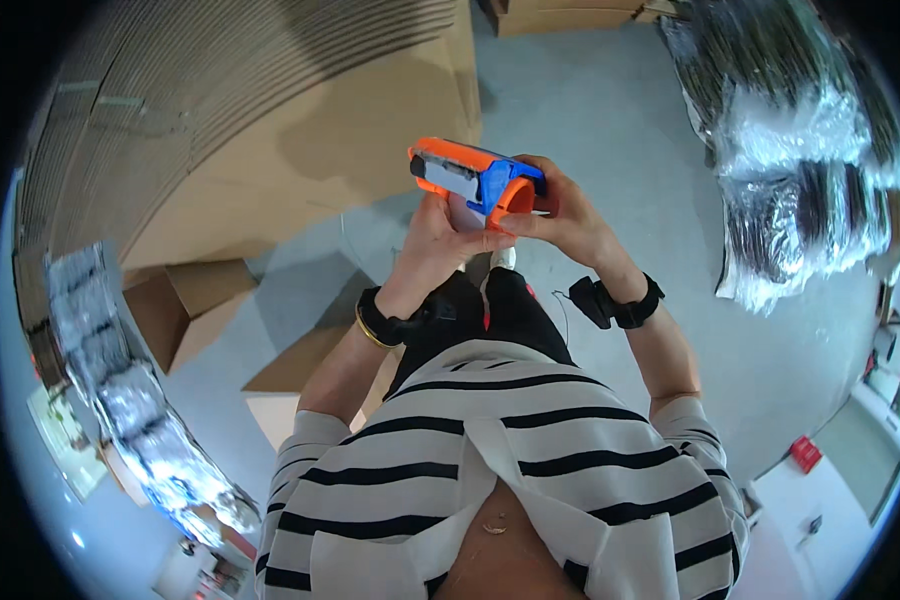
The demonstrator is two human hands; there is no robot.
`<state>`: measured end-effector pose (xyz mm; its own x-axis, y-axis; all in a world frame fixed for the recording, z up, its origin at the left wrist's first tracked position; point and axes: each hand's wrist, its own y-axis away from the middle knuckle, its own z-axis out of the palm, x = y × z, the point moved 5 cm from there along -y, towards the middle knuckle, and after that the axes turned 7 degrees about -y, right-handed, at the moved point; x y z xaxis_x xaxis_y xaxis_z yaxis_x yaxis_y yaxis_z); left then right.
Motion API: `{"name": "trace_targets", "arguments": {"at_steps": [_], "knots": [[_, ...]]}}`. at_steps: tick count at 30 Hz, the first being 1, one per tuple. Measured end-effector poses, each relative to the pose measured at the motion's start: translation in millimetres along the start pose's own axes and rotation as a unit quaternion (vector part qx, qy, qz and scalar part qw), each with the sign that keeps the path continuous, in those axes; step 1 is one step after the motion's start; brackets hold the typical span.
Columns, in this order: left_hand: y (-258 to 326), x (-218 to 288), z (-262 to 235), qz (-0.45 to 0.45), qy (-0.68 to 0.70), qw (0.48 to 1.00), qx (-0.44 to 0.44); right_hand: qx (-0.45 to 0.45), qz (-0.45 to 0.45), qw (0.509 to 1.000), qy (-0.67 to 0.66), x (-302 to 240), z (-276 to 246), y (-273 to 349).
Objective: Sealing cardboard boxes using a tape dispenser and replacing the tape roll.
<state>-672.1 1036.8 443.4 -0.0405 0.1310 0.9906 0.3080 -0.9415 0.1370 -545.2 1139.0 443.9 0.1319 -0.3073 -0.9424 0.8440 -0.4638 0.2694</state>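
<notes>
Between both hands, out in front of my body, is an orange, blue and light grey plastic device (pixel 462 181). Its body is long and blocky, with a blue part and an orange ring-like part at the right end; I cannot make out its exact kind. My left hand (pixel 440 238) is closed around its lower side, fingers partly hidden behind it. On the right end, my right hand (pixel 562 212) grips the blue and orange part, thumb near the orange ring. Black straps with small dark units circle both wrists.
A large stack of flat cardboard (pixel 370 150) rises at the far left. Open cardboard boxes (pixel 210 295) stand on the grey floor (pixel 590 110) to the left. Plastic-wrapped bundles (pixel 800 200) lie at the right, and more wrapped packs (pixel 135 400) line the left. A red box (pixel 805 454) sits lower right.
</notes>
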Motion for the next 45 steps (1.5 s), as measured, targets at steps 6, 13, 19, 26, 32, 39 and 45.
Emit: {"name": "trace_targets", "arguments": {"at_steps": [6,13,19,26,32,39,45], "knots": [[-84,37,23,0.021,0.054,0.991,-0.120,0.077,-0.085,0.990,-0.084,-39,-51,-15],[-156,58,54,0.070,-0.119,0.955,-0.262,0.319,-0.211,0.915,0.125,-76,-101,-5],[-201,60,154,0.111,-0.080,0.953,-0.270,0.461,-0.097,0.848,0.242,-90,-188,34],[-280,79,245,0.047,-0.145,0.947,-0.283,0.488,-0.087,0.790,0.362,-127,-287,67],[-372,93,342,0.028,-0.165,0.920,-0.355,0.492,-0.068,0.797,0.344,-144,-409,77],[-451,135,402,0.154,-0.226,0.893,-0.357,0.403,-0.129,0.875,0.236,-180,-515,65],[-518,145,428,0.217,-0.202,0.902,-0.314,0.401,-0.179,0.882,0.172,-188,-585,31]]}}
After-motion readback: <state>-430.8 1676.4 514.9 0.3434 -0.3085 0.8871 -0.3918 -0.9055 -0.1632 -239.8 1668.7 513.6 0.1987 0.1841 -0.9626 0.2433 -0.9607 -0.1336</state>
